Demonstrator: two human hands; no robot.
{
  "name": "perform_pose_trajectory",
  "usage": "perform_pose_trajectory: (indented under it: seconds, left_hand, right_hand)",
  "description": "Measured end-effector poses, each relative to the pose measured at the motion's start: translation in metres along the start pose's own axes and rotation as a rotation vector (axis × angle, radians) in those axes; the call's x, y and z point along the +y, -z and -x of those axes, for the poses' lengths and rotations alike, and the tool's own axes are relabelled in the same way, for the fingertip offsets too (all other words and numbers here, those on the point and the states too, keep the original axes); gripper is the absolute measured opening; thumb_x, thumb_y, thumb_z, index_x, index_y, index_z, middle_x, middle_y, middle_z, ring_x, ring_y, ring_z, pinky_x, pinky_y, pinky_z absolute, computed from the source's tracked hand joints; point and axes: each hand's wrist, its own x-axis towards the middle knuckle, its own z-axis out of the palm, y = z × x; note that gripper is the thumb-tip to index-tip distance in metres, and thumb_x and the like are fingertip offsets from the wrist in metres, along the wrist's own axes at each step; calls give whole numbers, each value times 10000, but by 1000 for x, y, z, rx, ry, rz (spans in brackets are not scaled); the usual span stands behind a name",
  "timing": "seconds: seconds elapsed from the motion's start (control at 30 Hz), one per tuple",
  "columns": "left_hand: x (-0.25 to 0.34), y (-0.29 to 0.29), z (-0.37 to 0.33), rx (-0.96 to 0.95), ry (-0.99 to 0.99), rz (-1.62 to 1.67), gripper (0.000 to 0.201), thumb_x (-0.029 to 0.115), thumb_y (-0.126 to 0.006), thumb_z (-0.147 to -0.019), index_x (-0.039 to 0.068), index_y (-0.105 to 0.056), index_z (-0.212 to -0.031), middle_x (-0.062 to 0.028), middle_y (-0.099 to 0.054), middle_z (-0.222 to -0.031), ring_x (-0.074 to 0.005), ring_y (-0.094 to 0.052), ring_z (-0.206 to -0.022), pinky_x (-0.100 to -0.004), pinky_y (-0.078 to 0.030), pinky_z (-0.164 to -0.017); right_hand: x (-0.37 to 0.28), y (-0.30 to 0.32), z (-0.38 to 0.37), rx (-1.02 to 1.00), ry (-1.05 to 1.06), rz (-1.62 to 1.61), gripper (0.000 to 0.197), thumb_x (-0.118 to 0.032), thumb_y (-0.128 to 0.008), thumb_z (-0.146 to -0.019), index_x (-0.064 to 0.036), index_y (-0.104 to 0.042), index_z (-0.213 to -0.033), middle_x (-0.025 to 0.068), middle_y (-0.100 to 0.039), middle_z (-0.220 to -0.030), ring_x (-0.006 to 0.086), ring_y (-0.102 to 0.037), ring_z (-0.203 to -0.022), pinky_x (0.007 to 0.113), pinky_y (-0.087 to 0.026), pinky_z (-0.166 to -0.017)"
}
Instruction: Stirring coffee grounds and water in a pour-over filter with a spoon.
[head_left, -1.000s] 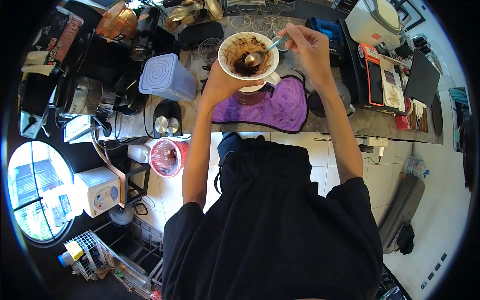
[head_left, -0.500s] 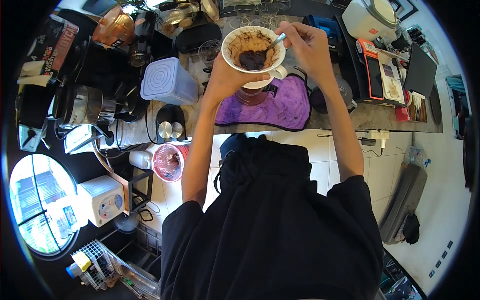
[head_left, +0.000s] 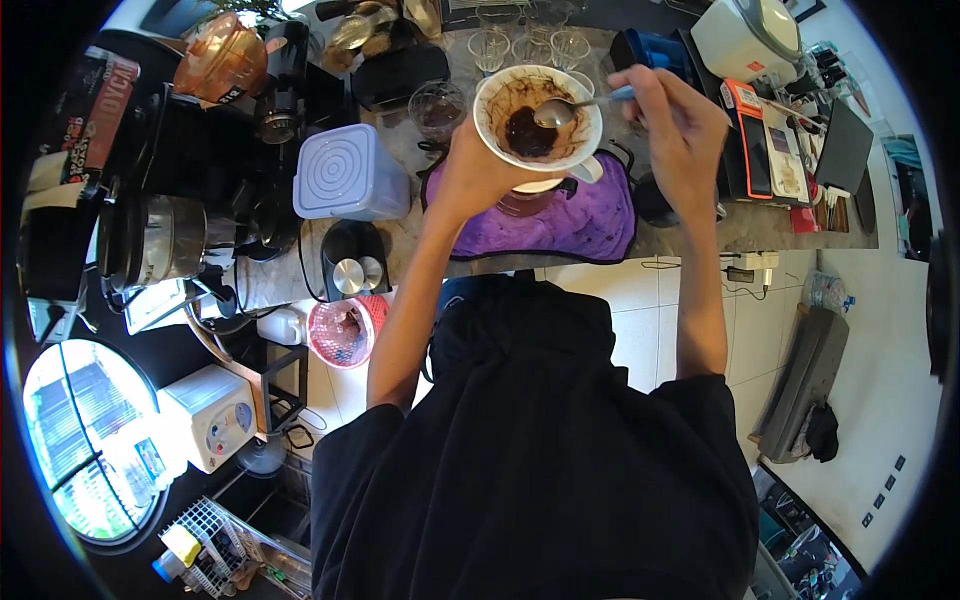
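My left hand (head_left: pixel 474 172) grips a white coffee dripper (head_left: pixel 591 173) by its left side, fingers wrapped around it. Inside sits a brown-stained paper filter (head_left: pixel 512 92) with dark wet coffee grounds (head_left: pixel 530 136) at the bottom. Between the fingers of my right hand (head_left: pixel 687 130) is the handle of a metal spoon (head_left: pixel 553 113), its bowl over the dripper's opening, above the grounds. Under the dripper, a glass vessel with reddish-brown liquid (head_left: pixel 527 204) shows partly, at the purple cloth (head_left: pixel 590 228). The dripper hides most of that vessel.
Several clear glasses (head_left: pixel 488 48) stand beyond the dripper. Left on the counter are a lidded plastic container (head_left: pixel 352 172) and a black device with two silver knobs (head_left: pixel 349 276). An orange-framed tray (head_left: pixel 745 140) lies right. Below the counter's edge is a pink basket (head_left: pixel 345 330).
The spoon has come up out of the grounds, its bowl now showing. My right hand has moved right and slightly nearer. In the picture the dripper sits a little lower and further right.
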Motion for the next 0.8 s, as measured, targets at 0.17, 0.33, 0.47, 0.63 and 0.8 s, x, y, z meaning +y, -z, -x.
perform_pose_trajectory:
  seconds: [0.17, 0.33, 0.47, 0.63, 0.8]
  left_hand:
    - [-7, 1, 4, -38, 57, 42, 933, 162, -954, -553, 12, -490, -1348, -124, -631, -1264, -228, -613, -1170, -366, -473, -1023]
    - [-6, 3, 2, -70, 70, 109, 935, 156, -946, -564, 11, -477, -1360, -125, -626, -1274, -234, -610, -1180, -373, -466, -1032]
    - [-11, 4, 0, -65, 75, 98, 922, 154, -942, -575, 10, -476, -1357, -125, -626, -1273, -233, -609, -1184, -373, -469, -1031]
    - [-11, -4, 3, 1, 104, 42, 925, 149, -944, -567, 9, -478, -1354, -128, -626, -1270, -228, -610, -1183, -368, -472, -1025]
    - [-14, -11, 5, 38, 165, -26, 906, 132, -943, -559, 5, -494, -1336, -129, -630, -1259, -226, -611, -1178, -368, -474, -1020]
  right_hand:
    - [-12, 7, 18, 67, 29, -3, 207, -122, -592, -1003, 46, -709, -977, -8, -591, -726, 27, -506, -674, 177, -371, -585]
    - [-4, 9, 28, 114, -34, 24, 214, -137, -599, -1003, 45, -711, -1002, -4, -589, -731, 31, -504, -668, 184, -365, -582]
    - [-2, 14, 34, 121, -81, -4, 217, -141, -604, -1001, 46, -714, -1003, 9, -600, -747, 33, -508, -677, 189, -366, -587]
    - [12, 20, 30, 99, -109, -38, 223, -138, -596, -1004, 50, -715, -991, 17, -604, -750, 37, -500, -672, 189, -362, -588]
    - [37, 21, 24, 92, -191, -124, 256, -182, -594, -1007, 35, -727, -981, 5, -612, -717, 27, -482, -649, 184, -337, -572]
